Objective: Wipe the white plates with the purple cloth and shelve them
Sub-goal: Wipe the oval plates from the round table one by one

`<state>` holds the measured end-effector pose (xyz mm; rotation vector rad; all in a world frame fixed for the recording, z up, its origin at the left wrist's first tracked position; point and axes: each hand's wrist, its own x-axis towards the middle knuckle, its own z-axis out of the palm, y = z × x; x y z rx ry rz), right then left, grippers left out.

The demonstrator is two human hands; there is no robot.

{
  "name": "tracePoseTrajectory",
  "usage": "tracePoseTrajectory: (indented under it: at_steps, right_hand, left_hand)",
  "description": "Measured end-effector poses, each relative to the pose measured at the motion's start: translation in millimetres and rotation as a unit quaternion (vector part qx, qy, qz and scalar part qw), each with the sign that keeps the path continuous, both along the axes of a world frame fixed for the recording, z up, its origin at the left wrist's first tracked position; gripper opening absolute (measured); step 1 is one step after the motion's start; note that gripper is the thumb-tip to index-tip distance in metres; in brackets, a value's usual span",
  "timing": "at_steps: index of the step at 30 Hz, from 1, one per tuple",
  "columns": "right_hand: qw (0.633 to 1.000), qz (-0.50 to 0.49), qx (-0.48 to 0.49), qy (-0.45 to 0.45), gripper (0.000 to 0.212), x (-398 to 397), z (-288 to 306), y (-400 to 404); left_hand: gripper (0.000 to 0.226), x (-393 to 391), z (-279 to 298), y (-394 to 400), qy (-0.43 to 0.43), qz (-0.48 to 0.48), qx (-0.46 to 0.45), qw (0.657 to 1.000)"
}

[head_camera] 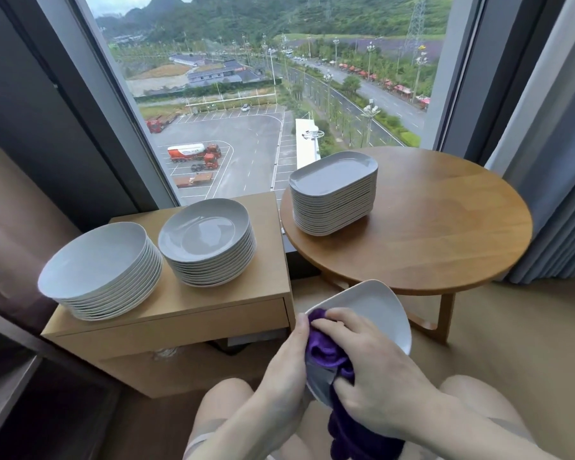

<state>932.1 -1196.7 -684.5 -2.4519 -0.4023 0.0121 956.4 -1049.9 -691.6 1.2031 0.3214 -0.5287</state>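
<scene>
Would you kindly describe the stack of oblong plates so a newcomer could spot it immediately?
Start at the tall window, then drop to the round wooden table on its right side. The stack of white oblong plates stands near the table's left edge, the only stack on it. Unlike the two stacks of round white plates on the neighbouring wooden cabinet, its plates are rounded rectangles.

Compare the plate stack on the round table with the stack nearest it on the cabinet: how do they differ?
The stack on the round table holds oblong plates with rounded corners; the right cabinet stack holds round plates. The table stack looks taller, with more plates. It stands on the round table, the other on the wooden cabinet. Both are white and neatly piled.
</scene>
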Motion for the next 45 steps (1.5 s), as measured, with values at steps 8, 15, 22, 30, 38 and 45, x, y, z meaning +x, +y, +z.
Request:
tracePoseTrajectory:
  at_steps: [8, 15, 22, 30, 38, 45]
  right_hand:
    - [0.989, -0.127, -0.071, 0.028, 0.080, 24.7, -1.2, -31.4]
    - [0.979, -0.071, -0.188, 0.046, 0.070, 18.4, -3.4, -25.1]
    - [0.984, 0.100, -0.143, 0.027, 0.057, -5.8, -10.4, 9.1]
    - [0.996, 0.084, -0.042, -0.014, 0.070, 0.2, -7.3, -4.5]
    - [0.991, -0.112, -0.067, 0.016, 0.066, 42.9, 0.6, -76.2]
    - [0.980, -0.198, -0.026, 0.017, 0.061, 56.8, -0.8, -114.3]
  left_hand:
    - [0.060, 8.9, 5.8, 16.3, -0.127, -0.064, 0.064, 0.988]
    - [0.059, 14.9, 10.5, 26.0, -0.129, -0.042, 0.004, 0.991]
    - [0.068, 18.2, 2.6, 28.1, -0.032, 0.030, -0.001, 0.999]
    - [0.059, -3.2, 8.9, 2.9, 0.020, 0.023, 0.007, 1.000]
    - [0.048, 7.3, 29.1, 3.1, -0.041, 0.080, 0.015, 0.996]
    - [0.044, 52.9, 70.6, -6.5, -0.109, 0.123, 0.062, 0.984]
